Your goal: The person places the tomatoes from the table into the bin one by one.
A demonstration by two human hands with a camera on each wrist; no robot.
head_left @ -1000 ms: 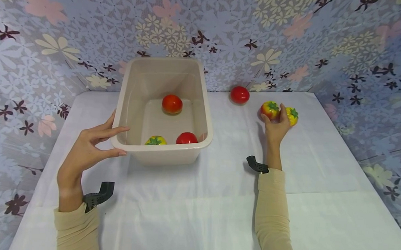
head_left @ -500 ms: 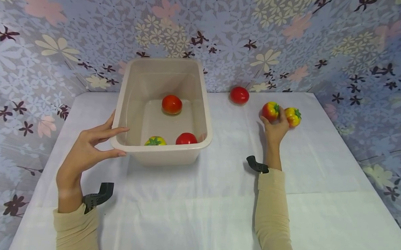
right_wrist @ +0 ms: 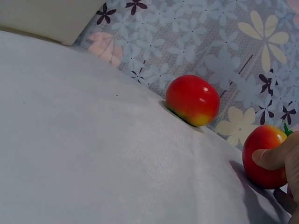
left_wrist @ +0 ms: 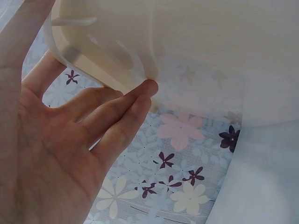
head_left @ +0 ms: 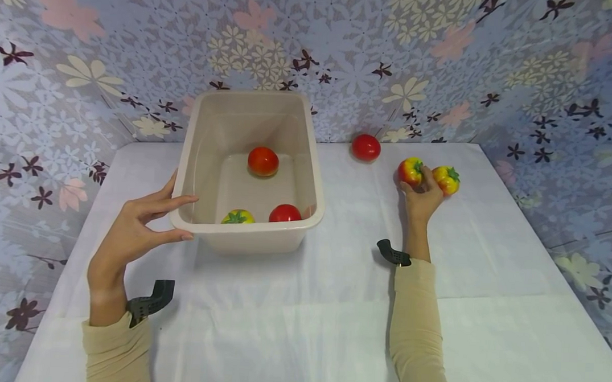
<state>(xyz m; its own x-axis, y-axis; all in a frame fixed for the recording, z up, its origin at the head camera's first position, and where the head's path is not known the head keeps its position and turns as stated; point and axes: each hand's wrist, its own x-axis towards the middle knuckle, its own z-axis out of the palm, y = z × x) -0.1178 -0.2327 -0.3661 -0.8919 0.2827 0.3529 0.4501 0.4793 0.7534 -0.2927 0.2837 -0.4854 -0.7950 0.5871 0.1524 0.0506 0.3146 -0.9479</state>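
My left hand point(head_left: 132, 226) grips the near-left corner of a beige plastic tub point(head_left: 253, 232). In the left wrist view its fingers point(left_wrist: 124, 119) curl under the tub's rim. My right hand point(head_left: 422, 200) pinches a round red-and-yellow toy fruit point(head_left: 410, 170) with a green leafy top. The thumb presses that fruit's near side in the right wrist view. Just right of the fingers lies a yellow, lobed toy fruit point(head_left: 446, 180) with a green top. Inside the tub are a red tomato-like fruit point(head_left: 263, 162), another red one point(head_left: 285, 213) and a yellow one with green leaves point(head_left: 238, 216).
Another smooth red fruit point(head_left: 366, 147) lies at the table's back edge, between tub and right hand. A white cloth point(head_left: 332, 306) covers the table. Flower-patterned fabric point(head_left: 353, 56) hangs behind and at both sides.
The right fingers have come off the yellow lobed fruit and closed in around the red-and-yellow one. The left hand and the tub have stayed put.
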